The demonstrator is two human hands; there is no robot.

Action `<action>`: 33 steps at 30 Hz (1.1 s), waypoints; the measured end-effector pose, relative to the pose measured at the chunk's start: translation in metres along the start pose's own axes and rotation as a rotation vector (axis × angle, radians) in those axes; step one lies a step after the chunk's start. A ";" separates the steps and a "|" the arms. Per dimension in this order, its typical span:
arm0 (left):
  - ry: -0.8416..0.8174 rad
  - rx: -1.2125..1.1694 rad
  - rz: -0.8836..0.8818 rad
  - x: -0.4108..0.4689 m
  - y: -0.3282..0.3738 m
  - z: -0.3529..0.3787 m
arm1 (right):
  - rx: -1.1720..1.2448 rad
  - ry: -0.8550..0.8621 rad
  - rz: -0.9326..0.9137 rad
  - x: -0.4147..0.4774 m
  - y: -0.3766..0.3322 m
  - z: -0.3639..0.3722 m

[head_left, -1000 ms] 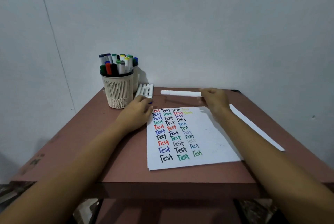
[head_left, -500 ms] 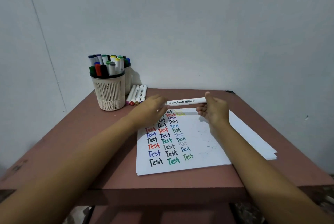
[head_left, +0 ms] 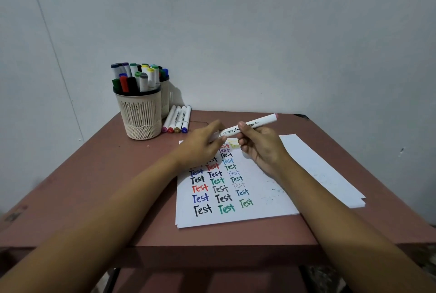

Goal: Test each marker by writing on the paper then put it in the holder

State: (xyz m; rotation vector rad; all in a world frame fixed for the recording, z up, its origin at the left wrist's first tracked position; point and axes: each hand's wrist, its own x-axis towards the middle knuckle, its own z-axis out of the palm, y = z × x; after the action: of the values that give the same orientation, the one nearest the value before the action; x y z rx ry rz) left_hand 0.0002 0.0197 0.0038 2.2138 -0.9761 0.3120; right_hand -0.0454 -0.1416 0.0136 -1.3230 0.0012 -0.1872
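We hold the white marker (head_left: 264, 120) tilted above the far end of the paper (head_left: 266, 205), our right grip (head_left: 262, 148) curled round its barrel, our left grip (head_left: 200, 148) pinching its left end, both hiding the top rows of writing. At the far left corner of the desk (head_left: 118, 186) the holder (head_left: 140, 113) stands packed with capped markers (head_left: 132, 80), four loose markers (head_left: 177, 119) lying just beside it.

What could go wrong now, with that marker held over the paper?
The left hand and right hand grip the white marker just above the paper; a jerky cap pull could streak ink across the Test rows. The holder looks packed, so squeezing another in may be awkward. The four loose markers beside it could get nudged and roll.
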 end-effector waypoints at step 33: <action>0.323 -0.087 -0.524 0.002 -0.040 -0.012 | -0.301 0.198 -0.069 0.010 0.007 -0.009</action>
State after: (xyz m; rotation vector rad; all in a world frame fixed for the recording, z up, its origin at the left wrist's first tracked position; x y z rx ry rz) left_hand 0.0313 0.0457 -0.0064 2.1573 -0.2187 0.3580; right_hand -0.0358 -0.1496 0.0054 -1.6006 0.1569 -0.3876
